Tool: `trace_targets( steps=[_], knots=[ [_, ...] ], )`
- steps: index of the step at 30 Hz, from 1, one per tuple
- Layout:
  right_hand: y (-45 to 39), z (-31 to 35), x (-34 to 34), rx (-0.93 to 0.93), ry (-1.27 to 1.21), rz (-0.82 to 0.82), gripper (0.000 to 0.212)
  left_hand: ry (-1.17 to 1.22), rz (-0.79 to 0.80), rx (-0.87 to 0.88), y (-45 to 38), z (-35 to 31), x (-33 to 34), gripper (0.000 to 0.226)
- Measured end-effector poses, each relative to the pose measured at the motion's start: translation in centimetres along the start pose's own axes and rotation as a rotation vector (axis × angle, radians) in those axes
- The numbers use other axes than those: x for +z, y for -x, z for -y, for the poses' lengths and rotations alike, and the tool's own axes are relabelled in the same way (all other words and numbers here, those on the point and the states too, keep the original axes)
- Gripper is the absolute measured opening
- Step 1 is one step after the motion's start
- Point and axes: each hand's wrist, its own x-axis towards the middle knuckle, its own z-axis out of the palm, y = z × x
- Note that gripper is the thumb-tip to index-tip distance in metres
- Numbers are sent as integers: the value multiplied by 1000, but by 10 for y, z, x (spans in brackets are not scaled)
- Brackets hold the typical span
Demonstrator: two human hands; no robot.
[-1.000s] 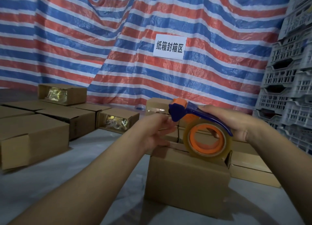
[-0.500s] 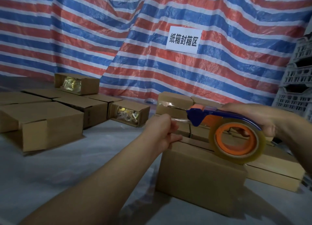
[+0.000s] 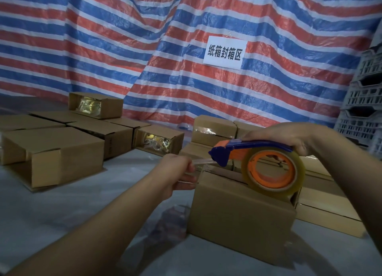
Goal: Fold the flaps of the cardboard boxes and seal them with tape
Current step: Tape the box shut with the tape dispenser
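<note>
A brown cardboard box point(image 3: 237, 220) stands in front of me on the grey floor, its top flaps folded down. My right hand point(image 3: 289, 137) grips the blue and orange tape dispenser point(image 3: 237, 151) over the box's top. Its roll of clear tape point(image 3: 272, 172) hangs against the box's upper edge. My left hand point(image 3: 177, 170) pinches the free end of the tape strip point(image 3: 203, 162), which stretches from the dispenser's nose out past the box's left end.
Open and closed cardboard boxes point(image 3: 57, 151) lie at the left. More boxes point(image 3: 215, 128) are stacked behind and to the right of mine. A striped tarp with a white sign point(image 3: 224, 53) hangs behind. Grey plastic crates point(image 3: 363, 102) stand at the right.
My left hand has drawn the tape strip further out to the left, away from the dispenser. The dispenser stays over the box top, and my view has shifted slightly.
</note>
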Motion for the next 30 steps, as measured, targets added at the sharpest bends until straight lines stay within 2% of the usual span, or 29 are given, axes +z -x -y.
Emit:
trace_targets(
  steps=[5,10,14,19,22,30],
  knots=[
    [-5,14,6,45,69,7,57,58,38,-49,3,14,-5,16],
    [-7,14,7,51,67,9,57,-8,22,-62,4,17,-6,25],
    [-7,16,8,42,67,28,46,-65,5,-68,6,17,-9,22],
    [-7,19,11,35,73,11,42,-336,28,-130,6,28,3,21],
    [-8,20,12,41,46,23,43,-401,61,-154,5,25,6,19],
    [-6,22,12,54,23,43,44,-606,42,-71,2,23,1,30]
  ],
)
